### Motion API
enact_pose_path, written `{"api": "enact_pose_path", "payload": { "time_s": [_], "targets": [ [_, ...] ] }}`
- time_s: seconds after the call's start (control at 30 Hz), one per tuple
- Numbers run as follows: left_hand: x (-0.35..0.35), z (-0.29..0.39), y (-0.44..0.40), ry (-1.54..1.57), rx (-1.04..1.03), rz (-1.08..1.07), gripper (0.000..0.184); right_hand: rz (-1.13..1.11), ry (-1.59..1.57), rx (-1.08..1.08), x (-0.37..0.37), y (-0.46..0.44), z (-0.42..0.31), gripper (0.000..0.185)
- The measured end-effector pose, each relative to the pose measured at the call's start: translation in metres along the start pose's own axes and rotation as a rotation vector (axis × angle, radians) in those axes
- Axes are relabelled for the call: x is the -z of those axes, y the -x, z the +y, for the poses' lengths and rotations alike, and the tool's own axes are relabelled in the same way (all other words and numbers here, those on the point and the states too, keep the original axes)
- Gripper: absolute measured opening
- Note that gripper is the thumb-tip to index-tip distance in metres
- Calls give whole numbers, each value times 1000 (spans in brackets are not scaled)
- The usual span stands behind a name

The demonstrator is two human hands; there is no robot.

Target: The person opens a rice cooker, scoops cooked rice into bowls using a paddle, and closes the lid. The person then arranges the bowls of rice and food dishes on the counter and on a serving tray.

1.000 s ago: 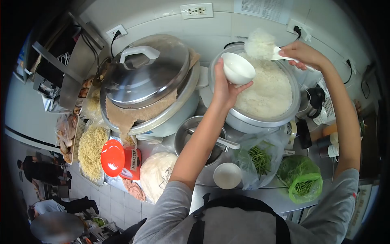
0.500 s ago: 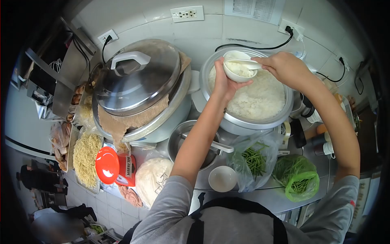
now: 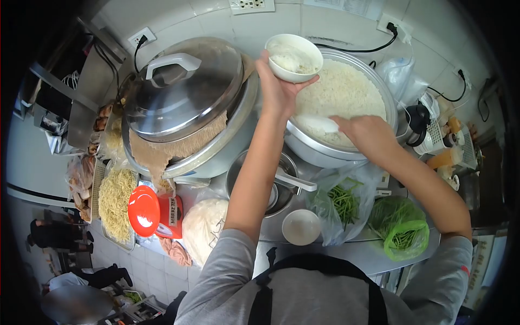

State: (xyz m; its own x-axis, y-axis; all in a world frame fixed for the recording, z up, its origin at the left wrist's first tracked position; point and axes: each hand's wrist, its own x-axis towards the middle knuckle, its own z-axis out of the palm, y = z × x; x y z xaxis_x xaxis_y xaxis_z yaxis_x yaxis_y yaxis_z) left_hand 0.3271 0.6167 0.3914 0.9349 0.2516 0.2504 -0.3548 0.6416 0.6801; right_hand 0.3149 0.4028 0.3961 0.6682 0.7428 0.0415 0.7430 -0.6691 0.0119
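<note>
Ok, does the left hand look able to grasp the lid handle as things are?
Probably not: the left hand holds the white bowl, though nothing seems to cover the lid handle.

The rice pot (image 3: pixel 310 151) is open from above, with room to reach in over its back and right parts. Over its left rim, the left hand (image 3: pixel 279 92) and the white bowl (image 3: pixel 294 59) block the way; the right hand (image 3: pixel 368 135) and forearm cross its front-right rim. Left of the pot, the bulky lidded cooker (image 3: pixel 216 157) leaves only a tight gap. Behind the pot, the wall (image 3: pixel 325 24) and a black cord (image 3: pixel 360 51) limit reach. To its right stands a dark kettle (image 3: pixel 418 120). In front of it, a steel pan's handle (image 3: pixel 295 179) and a clear bag (image 3: pixel 342 203) crowd the counter (image 3: pixel 346 253), with a narrow strip between them.
</note>
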Motion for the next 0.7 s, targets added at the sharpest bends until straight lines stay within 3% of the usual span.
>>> {"api": "enact_pose_path", "payload": {
  "time_s": [0.13, 0.23, 0.33, 0.47, 0.7],
  "targets": [
    [-3, 2, 7, -13, -30, 64, 72, 53, 164, -69, -9, -34, 18, 30],
    [9, -1, 12, -48, -34, 42, 70, -26, 180, -135, -13, -49, 52, 29],
    [22, -9, 15, -122, -81, 67, 66, 70, 232, -131, -2, -53, 64, 28],
    [23, -30, 17, -148, -193, 204, 62, -95, 174, -77, -1, -56, 38, 25],
    [28, -48, 7, -69, -266, 184, 62, -156, 0, -90, -5, -55, 35, 21]
  ]
}}
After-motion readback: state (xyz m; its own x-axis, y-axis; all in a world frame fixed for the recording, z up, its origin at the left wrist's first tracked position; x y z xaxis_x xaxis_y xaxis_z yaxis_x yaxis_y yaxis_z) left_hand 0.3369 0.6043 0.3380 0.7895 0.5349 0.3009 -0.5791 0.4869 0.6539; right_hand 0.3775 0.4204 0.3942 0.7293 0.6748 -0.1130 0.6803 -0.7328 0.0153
